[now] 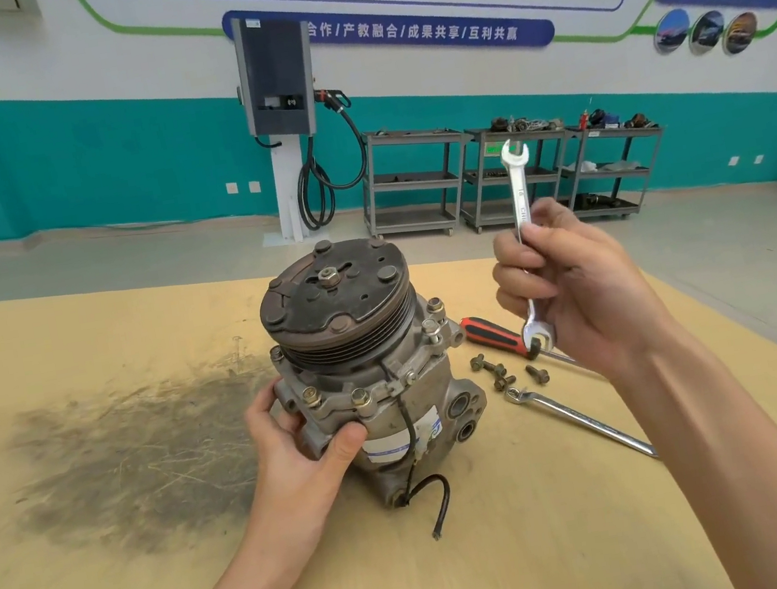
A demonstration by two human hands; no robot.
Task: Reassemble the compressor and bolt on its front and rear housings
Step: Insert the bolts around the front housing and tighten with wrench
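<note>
compressor (372,373) standing upright near the middle of the plywood table (114,567), pulley and clutch plate (333,298) facing up, black wire (433,491) trailing from its lower front onto the wood. left hand (297,441) wrapped around the compressor's left side just below the flange, thumb pressed on the front of the body, fingers curled behind. right hand (573,285) raised to the right of the compressor and clear of it, closed around the middle of a double open-end wrench (527,241) held nearly vertical, 1 jaw above the fist and 1 below. 4 loose bolts (505,372) lying on the table just right of the compressor, under the raised hand. red-and-black screwdriver (495,336) beside the bolts, long chrome wrench (584,421) lying diagonally nearer the table edge. dark oily stain (136,451) spread across the wood left of the compressor.
</note>
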